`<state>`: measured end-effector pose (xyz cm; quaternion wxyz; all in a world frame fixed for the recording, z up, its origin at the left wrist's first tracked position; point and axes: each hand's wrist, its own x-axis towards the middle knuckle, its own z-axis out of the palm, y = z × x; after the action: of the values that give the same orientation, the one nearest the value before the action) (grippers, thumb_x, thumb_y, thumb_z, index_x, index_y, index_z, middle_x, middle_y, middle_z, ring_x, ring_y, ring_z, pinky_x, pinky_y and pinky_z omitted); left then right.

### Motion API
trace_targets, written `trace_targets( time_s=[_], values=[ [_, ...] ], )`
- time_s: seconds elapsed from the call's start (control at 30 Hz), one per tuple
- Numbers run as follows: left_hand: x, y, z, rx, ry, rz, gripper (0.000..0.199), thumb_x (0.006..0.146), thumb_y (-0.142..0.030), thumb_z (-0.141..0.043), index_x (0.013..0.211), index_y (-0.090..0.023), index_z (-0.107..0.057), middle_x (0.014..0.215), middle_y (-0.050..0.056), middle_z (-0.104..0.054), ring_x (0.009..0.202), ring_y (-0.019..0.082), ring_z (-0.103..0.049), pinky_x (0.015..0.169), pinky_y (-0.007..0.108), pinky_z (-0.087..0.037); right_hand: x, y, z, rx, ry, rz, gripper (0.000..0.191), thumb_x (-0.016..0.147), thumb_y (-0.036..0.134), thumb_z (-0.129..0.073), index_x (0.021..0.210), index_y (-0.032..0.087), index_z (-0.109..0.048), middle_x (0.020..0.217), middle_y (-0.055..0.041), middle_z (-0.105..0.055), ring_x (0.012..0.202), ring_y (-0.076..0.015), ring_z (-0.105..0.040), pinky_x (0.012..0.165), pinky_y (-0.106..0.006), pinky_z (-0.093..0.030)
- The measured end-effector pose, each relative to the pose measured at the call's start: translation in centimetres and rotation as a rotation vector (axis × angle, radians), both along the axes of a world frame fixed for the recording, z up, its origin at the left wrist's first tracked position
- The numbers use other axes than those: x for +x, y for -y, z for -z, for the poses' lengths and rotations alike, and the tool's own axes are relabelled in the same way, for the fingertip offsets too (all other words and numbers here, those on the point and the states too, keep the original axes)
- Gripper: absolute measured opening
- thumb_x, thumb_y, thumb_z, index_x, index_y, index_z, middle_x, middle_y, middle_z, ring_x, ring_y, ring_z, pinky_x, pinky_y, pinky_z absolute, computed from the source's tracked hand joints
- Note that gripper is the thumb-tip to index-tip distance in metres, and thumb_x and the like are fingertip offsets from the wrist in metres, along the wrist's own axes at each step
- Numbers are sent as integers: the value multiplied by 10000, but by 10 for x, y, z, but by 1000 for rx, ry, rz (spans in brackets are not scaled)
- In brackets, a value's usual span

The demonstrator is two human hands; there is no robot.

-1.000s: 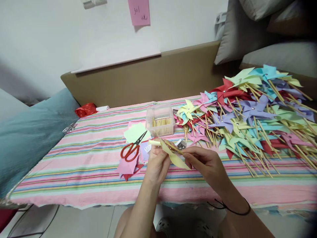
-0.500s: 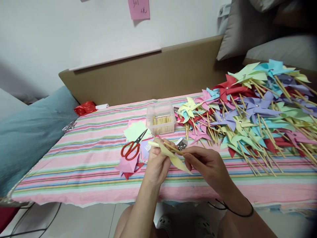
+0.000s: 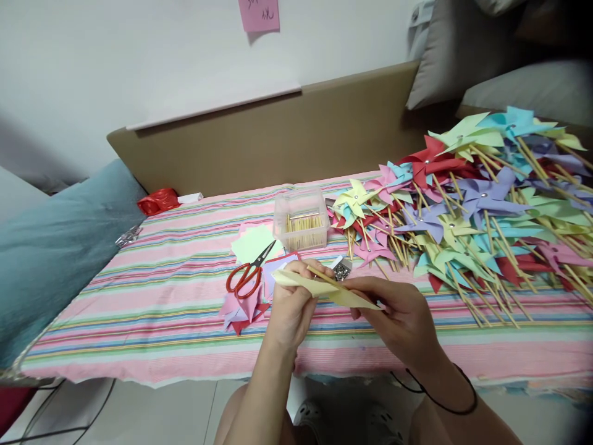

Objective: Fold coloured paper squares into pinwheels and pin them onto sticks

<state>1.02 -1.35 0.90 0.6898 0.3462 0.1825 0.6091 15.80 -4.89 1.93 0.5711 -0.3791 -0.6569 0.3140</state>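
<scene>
Striped cloth point(image 3: 139, 278) covered at right by pinwheel pile point(image 3: 482, 210). Yellow paper point(image 3: 340, 295) and stick point(image 3: 324, 276) gripped over cloth by left hand point(image 3: 293, 303), right hand point(image 3: 401, 315), fingers closed. Clear box point(image 3: 301, 240) stocked with thin sticks. Pink note point(image 3: 260, 17) handwritten, partly cropped.

Sticks point(image 3: 306, 233) observed inside the box point(image 3: 300, 242). Scissors point(image 3: 245, 279) lie left of it, resting partly on paper sheets point(image 3: 257, 244). Pinwheels point(image 3: 484, 194) are piled at right.

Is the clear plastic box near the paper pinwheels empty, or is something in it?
Not empty: thin tan sticks show inside the clear plastic box, which stands uncovered.
</scene>
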Motion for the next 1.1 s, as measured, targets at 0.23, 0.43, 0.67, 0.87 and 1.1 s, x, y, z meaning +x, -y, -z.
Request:
trace_targets(
  time_s=[0.23, 0.43, 0.67, 0.87, 1.1],
  values=[
    [-7, 3, -2, -37, -48, -13, 248, 610, -239, -835, 674, -198, -599, 693, -46, -601, 694, 84, -601, 783, 264, -508, -2, 1, -1, 73, 48, 61, 129, 838, 141, -600, 895, 183, -709, 725, 3, -719, 567, -83, -614, 502, -152, -463],
    [-8, 5, -6, -17, -83, -28, 301, 562, -261, -859, 628, -181, -576, 692, -32, -624, 678, 90, -597, 693, 225, -497, -4, 2, -2, 69, 28, 52, 142, 833, 131, -599, 894, 201, -706, 736, 7, -722, 609, -101, -646, 524, -157, -484],
    [-9, 6, -9, -8, -99, -22, 320, 571, -309, -851, 584, -178, -559, 684, -15, -626, 651, 108, -588, 695, 267, -502, -7, 2, -2, 52, 3, 41, 167, 833, 117, -599, 895, 221, -713, 772, 7, -734, 645, -109, -661, 573, -162, -506],
    [-11, 7, -10, 7, -84, -19, 276, 566, -270, -854, 584, -187, -592, 678, -15, -635, 658, 104, -595, 699, 244, -505, -7, 3, -1, 46, 3, 44, 165, 835, 123, -596, 888, 220, -718, 761, 7, -735, 621, -110, -656, 549, -166, -499],
    [-11, 8, -11, 56, -53, 1, 208, 599, -248, -837, 620, -203, -635, 703, -15, -657, 680, 108, -612, 708, 246, -515, -7, 3, -1, 25, 1, 33, 168, 846, 140, -592, 897, 229, -725, 753, 5, -732, 623, -113, -651, 548, -170, -500]
  ],
)
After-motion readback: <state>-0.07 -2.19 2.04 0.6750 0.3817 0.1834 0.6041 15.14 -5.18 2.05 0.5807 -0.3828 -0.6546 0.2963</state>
